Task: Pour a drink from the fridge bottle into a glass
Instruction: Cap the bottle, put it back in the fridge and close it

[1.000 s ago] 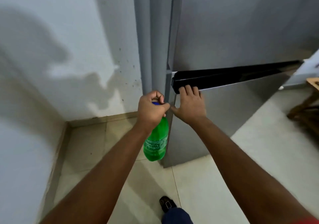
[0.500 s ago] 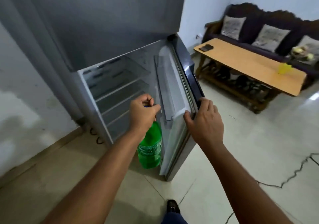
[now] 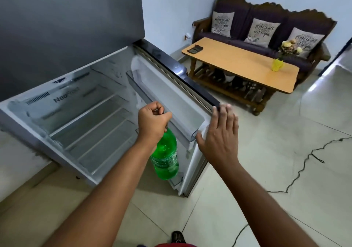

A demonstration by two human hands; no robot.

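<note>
Left hand [image 3: 152, 122] fisted around the neck of a green plastic bottle [image 3: 166, 157] with a blurred, unreadable label, hanging before the open grey fridge [image 3: 76, 117]. "Neo Frost" lettered on the back wall inside. Right hand [image 3: 219, 138] spread flat, empty, at the swung-out door edge [image 3: 190, 86]. "place in all" readable on the sofa's beige cushions [image 3: 222, 23].
</note>
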